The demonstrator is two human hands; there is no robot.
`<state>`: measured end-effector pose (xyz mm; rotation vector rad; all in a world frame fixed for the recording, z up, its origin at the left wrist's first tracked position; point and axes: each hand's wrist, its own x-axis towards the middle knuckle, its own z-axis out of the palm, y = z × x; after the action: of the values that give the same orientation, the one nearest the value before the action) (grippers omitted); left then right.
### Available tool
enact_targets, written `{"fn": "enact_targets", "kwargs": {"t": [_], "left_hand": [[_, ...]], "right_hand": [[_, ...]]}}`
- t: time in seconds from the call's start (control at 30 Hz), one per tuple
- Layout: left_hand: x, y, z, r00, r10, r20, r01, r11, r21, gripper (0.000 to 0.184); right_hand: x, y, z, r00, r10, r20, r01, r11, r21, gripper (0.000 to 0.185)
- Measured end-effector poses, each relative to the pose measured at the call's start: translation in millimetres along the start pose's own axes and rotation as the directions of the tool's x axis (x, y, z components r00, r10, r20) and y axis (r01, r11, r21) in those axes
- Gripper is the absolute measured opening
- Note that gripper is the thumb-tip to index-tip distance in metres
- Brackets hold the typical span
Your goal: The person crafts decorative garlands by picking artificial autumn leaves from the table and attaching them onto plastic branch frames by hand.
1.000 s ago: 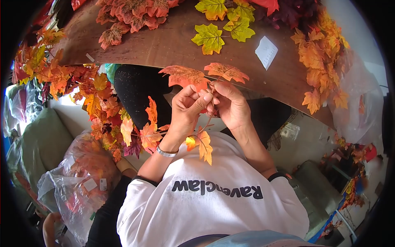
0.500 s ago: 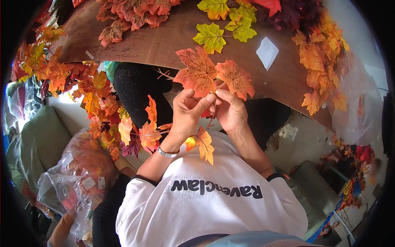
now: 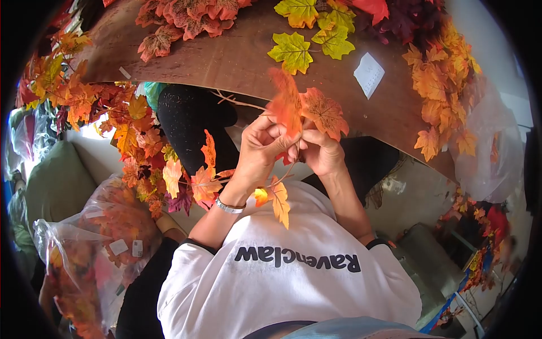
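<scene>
In front of my white shirt, both hands are close together on a thin stem of an artificial maple-leaf branch. My left hand [image 3: 259, 148], wearing a wristband, is closed with thumb and fingers pinched at the stem below a motion-blurred orange leaf [image 3: 287, 101]. Pressed beside it, my right hand [image 3: 323, 151] pinches the base of a speckled orange leaf [image 3: 324, 114]. The exact joint between the fingertips is hidden. Below the hands hangs a yellow-orange leaf [image 3: 279, 203], and more orange leaves [image 3: 204, 185] on the branch spread left past my left wrist.
A brown board [image 3: 226, 62] lies ahead, bearing reddish leaves [image 3: 195, 17], yellow-green leaves [image 3: 291, 52] and a white paper [image 3: 369, 74]. Orange garlands hang at left and right. Clear plastic bags [image 3: 110, 226] of leaves stand at lower left, near another person's dark-clothed leg [image 3: 141, 294].
The larger orange leaf above my left hand has swung from face-on to nearly edge-on. My right fingers have curled in more. At lower left, the plastic bag has shifted and a bare forearm is now covered.
</scene>
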<state>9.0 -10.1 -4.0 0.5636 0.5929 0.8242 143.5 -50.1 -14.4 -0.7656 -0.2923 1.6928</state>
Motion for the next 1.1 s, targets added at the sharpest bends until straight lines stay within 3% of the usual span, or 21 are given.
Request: {"fn": "enact_targets", "kwargs": {"t": [0.07,0.13,0.23,0.33,0.37,0.4,0.47,0.5,0.57,0.6,0.63,0.67,0.73,0.77,0.8,0.87,0.93,1.0,1.03,1.07,1.1], "left_hand": [[0.0,5.0,-3.4,0.996,-0.085,0.021,0.085,0.996,0.02,0.014],[2.1,3.7,-9.5,0.999,-0.048,-0.017,0.05,0.994,0.097,0.015],[1.7,11.0,-12.5,0.992,0.055,-0.114,-0.037,0.988,0.151,0.026],[-2.5,14.0,-14.9,0.986,0.07,-0.152,-0.092,0.985,-0.148,0.022],[-3.0,5.6,-27.8,0.995,0.098,-0.031,-0.102,0.979,-0.178,0.022],[-1.4,7.1,-26.1,0.995,0.095,-0.025,-0.098,0.973,-0.211,0.023],[2.6,12.0,-20.4,0.996,0.091,-0.014,-0.091,0.957,-0.274,0.028],[0.3,16.2,-19.7,0.998,0.054,0.042,-0.039,0.953,-0.3,0.029],[-8.0,10.3,-24.9,0.99,-0.047,-0.136,-0.004,0.936,-0.352,0.033],[-9.9,2.4,-32.1,0.97,-0.101,-0.22,0.01,0.925,-0.38,0.036],[-9.7,-6.4,-50.7,0.998,-0.024,-0.065,0.023,0.999,-0.028,0.032],[-9.5,-15.3,-69.3,0.994,0.053,0.093,-0.079,0.946,0.313,0.029],[-12.1,7.4,-49.8,0.972,-0.222,0.08,0.206,0.964,0.171,0.021],[-17.9,20.4,-35.8,0.989,-0.111,0.093,0.039,0.824,0.565,0.023],[-23.8,33.9,-21.3,0.994,0.002,0.106,-0.092,0.506,0.857,0.026],[-27.7,34.0,-24.0,0.958,0.193,0.211,-0.248,0.197,0.948,0.035],[-39.8,52.0,-28.5,0.961,0.24,0.141,-0.186,0.176,0.967,0.038],[-42.6,66.4,-36.8,0.959,0.283,-0.002,-0.064,0.221,0.973,0.044],[-47.2,76.0,-44.4,0.936,0.347,0.063,-0.124,0.156,0.98,0.042],[-52.8,85.1,-51.3,0.905,0.406,0.128,-0.178,0.087,0.98,0.04],[-55.2,90.0,-54.8,0.919,0.384,0.086,-0.117,0.057,0.991,0.037]], "right_hand": [[1.1,-1.7,0.5,1.0,-0.02,0.018,0.02,1.0,-0.017,0.012],[1.0,-0.5,4.8,0.997,-0.071,0.003,0.071,0.996,-0.054,0.012],[1.7,9.9,-4.4,0.95,-0.313,-0.02,0.285,0.889,-0.358,0.011],[5.1,13.6,-4.6,0.971,-0.232,0.053,0.237,0.912,-0.336,0.012],[11.2,14.6,-4.5,0.98,-0.197,0.022,0.198,0.965,-0.172,0.015],[12.3,3.2,11.0,0.999,-0.029,-0.027,0.029,1.0,0.007,0.024],[17.2,16.4,-11.1,0.987,0.159,0.01,-0.158,0.972,0.172,0.033],[18.8,8.8,-5.5,0.982,0.148,0.113,-0.155,0.986,0.056,0.034],[20.4,-13.6,8.1,0.936,0.156,0.315,-0.106,0.979,-0.172,0.036],[27.3,-22.0,-11.0,0.913,0.087,0.398,0.167,0.811,-0.561,0.029],[34.2,-30.4,-30.1,0.879,0.016,0.476,0.421,0.442,-0.792,0.023],[43.1,-64.7,-9.6,0.839,0.176,0.515,0.405,0.431,-0.806,0.02],[55.2,-99.3,6.9,0.945,0.107,0.31,0.286,0.194,-0.938,0.02],[67.7,-113.8,16.2,0.942,0.008,0.336,0.335,0.088,-0.938,0.02],[84.0,-128.1,24.2,0.926,-0.087,0.368,0.368,-0.021,-0.93,0.02],[135.2,-162.3,34.3,0.902,-0.121,0.415,0.42,0.013,-0.908,0.019],[194.8,-194.2,45.2,0.804,-0.198,0.561,0.503,-0.276,-0.819,0.021],[265.8,-222.4,41.5,0.814,-0.22,0.538,0.501,-0.202,-0.841,0.019],[280.6,-224.8,57.4,0.781,-0.291,0.552,0.463,-0.324,-0.825,0.01],[294.8,-226.3,73.6,0.74,-0.356,0.571,0.408,-0.437,-0.802,0.023],[314.3,-230.6,76.3,0.767,-0.32,0.556,0.366,-0.494,-0.789,0.024]]}}
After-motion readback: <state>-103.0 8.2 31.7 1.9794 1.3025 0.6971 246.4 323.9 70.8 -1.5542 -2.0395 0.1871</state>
